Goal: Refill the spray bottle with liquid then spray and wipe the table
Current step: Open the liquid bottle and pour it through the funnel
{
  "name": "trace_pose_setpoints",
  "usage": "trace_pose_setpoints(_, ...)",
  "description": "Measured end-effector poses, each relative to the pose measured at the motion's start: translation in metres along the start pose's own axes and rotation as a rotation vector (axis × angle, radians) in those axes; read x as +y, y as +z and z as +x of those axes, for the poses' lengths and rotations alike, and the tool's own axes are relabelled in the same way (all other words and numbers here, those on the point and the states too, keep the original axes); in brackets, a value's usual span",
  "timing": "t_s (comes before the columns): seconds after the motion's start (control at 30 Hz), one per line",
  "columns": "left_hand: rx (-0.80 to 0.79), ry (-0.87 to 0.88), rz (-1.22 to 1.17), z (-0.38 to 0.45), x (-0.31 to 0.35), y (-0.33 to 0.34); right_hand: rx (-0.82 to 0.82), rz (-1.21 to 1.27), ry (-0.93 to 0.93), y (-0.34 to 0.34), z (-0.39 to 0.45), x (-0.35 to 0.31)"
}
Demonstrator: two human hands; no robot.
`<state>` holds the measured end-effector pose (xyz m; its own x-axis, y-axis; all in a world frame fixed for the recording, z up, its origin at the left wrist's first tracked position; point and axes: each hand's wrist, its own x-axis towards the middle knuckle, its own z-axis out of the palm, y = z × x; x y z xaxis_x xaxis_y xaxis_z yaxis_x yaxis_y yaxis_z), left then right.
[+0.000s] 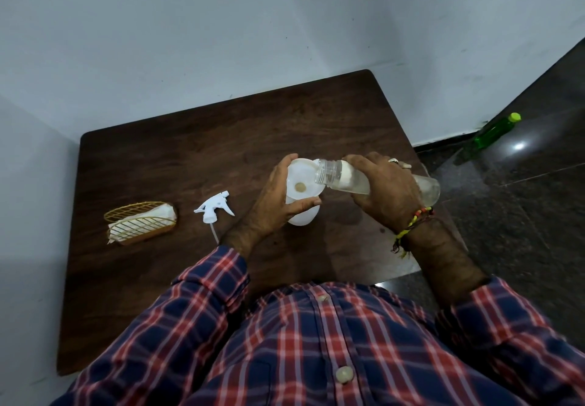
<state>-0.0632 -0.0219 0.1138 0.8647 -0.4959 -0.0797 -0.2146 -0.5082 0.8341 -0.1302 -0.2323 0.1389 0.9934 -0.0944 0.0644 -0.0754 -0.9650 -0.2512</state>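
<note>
A white spray bottle body [302, 215] stands on the dark wooden table [190, 158] with a white funnel [300, 180] in its neck. My left hand [278, 203] wraps around the funnel and bottle. My right hand [386, 193] grips a clear plastic bottle [335, 174], tipped nearly flat with its open mouth over the funnel's rim. The white trigger spray head [213, 209] lies on the table to the left, its tube pointing toward me.
A gold wire holder with white napkins [141, 222] sits at the table's left. A green bottle [493, 133] lies on the dark floor at the right, near the wall. The table's right edge runs just beyond my right hand.
</note>
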Motion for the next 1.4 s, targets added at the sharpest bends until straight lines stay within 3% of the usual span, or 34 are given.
trace_pose_setpoints(1.4, -0.021, 0.02, 0.02, 0.0016, 0.004, -0.0021, -0.003, -0.009, 0.039, -0.0066, 0.0049, -0.0047)
